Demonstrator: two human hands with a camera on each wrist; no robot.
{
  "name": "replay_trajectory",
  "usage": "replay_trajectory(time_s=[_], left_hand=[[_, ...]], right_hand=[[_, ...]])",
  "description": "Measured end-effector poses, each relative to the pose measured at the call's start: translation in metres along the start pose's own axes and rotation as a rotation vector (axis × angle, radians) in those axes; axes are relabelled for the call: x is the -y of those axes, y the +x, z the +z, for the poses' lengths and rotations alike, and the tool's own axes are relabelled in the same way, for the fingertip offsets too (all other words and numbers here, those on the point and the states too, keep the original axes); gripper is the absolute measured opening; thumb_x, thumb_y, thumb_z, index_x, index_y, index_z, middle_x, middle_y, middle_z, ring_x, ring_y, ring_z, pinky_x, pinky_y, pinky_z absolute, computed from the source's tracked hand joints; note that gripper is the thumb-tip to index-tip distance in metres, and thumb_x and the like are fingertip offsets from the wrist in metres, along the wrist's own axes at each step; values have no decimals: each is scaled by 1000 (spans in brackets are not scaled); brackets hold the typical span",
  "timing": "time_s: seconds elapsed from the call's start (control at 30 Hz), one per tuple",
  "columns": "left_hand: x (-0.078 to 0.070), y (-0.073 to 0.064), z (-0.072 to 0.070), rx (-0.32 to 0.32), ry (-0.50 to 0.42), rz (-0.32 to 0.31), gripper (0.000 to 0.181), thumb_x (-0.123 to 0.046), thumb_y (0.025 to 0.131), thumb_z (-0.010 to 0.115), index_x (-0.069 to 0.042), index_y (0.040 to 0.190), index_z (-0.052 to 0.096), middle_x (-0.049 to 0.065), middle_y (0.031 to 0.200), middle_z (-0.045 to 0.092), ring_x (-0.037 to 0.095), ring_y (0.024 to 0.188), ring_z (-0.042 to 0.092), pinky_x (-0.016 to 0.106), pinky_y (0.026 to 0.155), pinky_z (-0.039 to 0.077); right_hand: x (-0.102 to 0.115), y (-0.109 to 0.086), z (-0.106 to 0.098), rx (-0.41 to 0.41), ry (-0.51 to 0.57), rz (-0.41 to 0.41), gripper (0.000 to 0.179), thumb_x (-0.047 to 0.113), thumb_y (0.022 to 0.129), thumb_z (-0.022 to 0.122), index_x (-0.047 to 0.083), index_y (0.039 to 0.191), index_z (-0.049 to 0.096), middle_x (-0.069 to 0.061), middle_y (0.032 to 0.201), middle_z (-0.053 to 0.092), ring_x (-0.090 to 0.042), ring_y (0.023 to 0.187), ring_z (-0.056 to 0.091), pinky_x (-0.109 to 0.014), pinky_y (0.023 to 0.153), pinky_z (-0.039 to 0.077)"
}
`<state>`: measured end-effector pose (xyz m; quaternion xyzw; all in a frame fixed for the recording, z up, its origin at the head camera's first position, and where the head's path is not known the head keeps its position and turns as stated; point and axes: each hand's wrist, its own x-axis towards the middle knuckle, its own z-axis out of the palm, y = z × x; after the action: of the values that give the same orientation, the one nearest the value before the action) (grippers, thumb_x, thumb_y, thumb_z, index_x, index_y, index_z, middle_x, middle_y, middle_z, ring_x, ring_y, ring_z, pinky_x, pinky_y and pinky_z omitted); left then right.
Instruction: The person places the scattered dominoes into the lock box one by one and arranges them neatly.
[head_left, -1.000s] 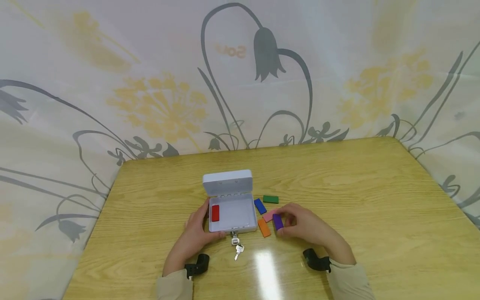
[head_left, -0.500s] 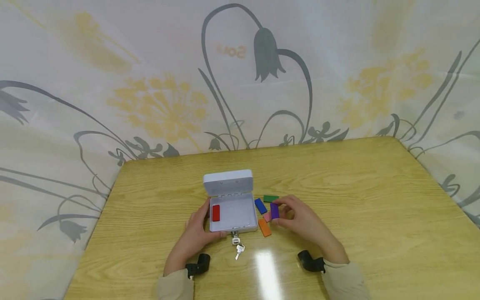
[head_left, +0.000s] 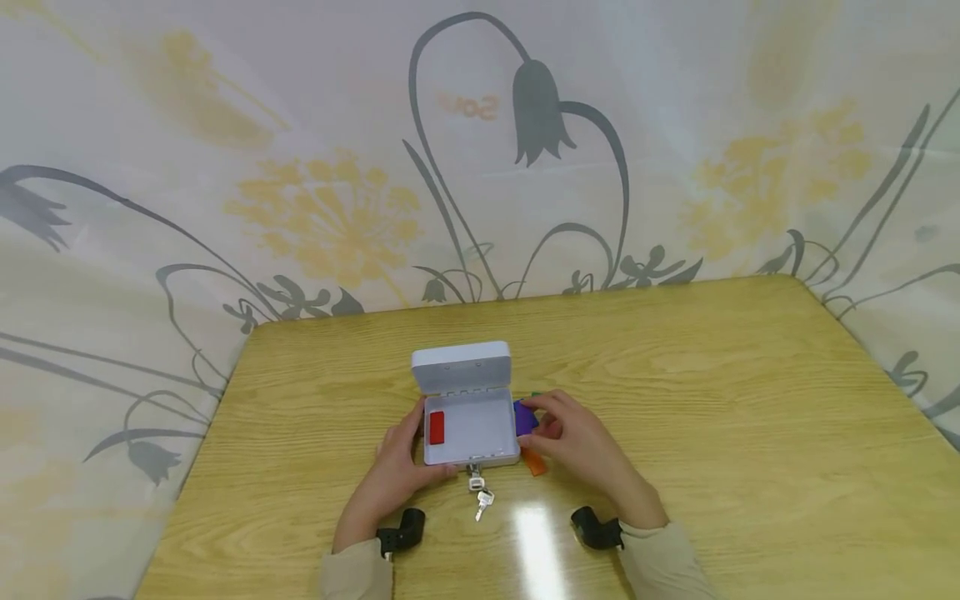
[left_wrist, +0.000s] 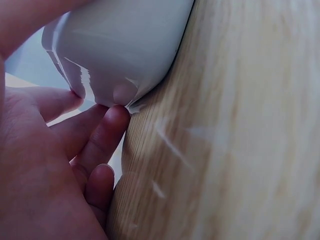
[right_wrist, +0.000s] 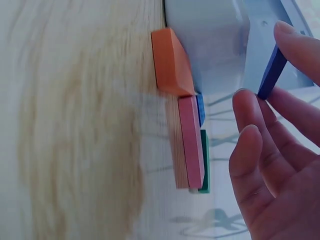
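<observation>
A white cash box (head_left: 487,429) stands with its lid raised, and a red block (head_left: 437,427) lies inside at the left. My left hand (head_left: 393,467) grips the box's left side, thumb along the front wall; in the left wrist view its fingertips (left_wrist: 118,114) touch a lower corner of the white box (left_wrist: 125,45). Between thumb and fingers my right hand (head_left: 581,442) pinches a purple block (head_left: 524,419), held up at the box's right wall. The right wrist view shows this purple block (right_wrist: 273,72) above the table, level with the box rim.
Right of the box lie an orange block (right_wrist: 170,62), a pink block (right_wrist: 191,142), a blue block (right_wrist: 200,109) and a green block (right_wrist: 205,165), partly hidden by my right hand in the head view. Keys (head_left: 484,500) hang from the front lock. Patterned fabric (head_left: 300,125) surrounds the table.
My right hand has lifted the purple block and carried it left, from over the pink block to the box's right wall. The left hand keeps its grip on the box.
</observation>
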<state>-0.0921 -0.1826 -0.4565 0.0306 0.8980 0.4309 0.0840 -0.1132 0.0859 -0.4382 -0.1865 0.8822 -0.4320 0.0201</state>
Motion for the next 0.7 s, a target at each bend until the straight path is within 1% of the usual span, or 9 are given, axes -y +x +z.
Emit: replay_trajectory(time_s=[0.2,0.27,0.37,0.47,0.6,0.7], left_hand=[[-1,-1,-1,2,-14,-1,108,-50,58,78,-29,143,16,0,139,32,21,117,29,46,94,25],[-1,-1,-1,5,-19,-2,108,-50,58,78,-29,143,16,0,140,31,22,118,28,47,94,25],[-2,0,-1,8,-23,-7,107,-51,58,78,-32,143,15,-1,140,31,21,118,28,48,95,25],[-2,0,-1,7,-17,-6,107,-51,58,77,-33,143,15,-2,140,30,20,118,29,48,95,24],[-3,-1,-2,8,-14,-6,105,-48,60,78,-32,143,15,-3,140,30,20,117,29,48,94,25],[-2,-1,-2,5,-5,1,105,-47,60,78,-31,143,16,-2,140,31,21,116,30,48,93,26]], right_hand=[[5,3,5,-24,-17,-15,48,36,74,71,15,116,59,10,99,53,-4,71,52,-23,63,44],[7,3,7,-24,-19,-7,49,38,73,71,16,116,59,11,100,53,-3,72,52,-23,63,44],[10,5,10,-13,-15,-10,50,40,74,70,17,117,58,11,101,52,-5,73,52,-23,63,44],[14,7,13,1,-14,-22,49,37,75,69,16,117,57,7,99,53,-7,73,51,-23,62,44],[18,10,17,0,-48,-28,47,33,76,70,15,118,57,3,94,53,-6,71,49,-22,61,43],[21,13,19,-9,-84,-39,48,32,75,71,15,118,58,5,91,53,-4,70,48,-21,59,42]])
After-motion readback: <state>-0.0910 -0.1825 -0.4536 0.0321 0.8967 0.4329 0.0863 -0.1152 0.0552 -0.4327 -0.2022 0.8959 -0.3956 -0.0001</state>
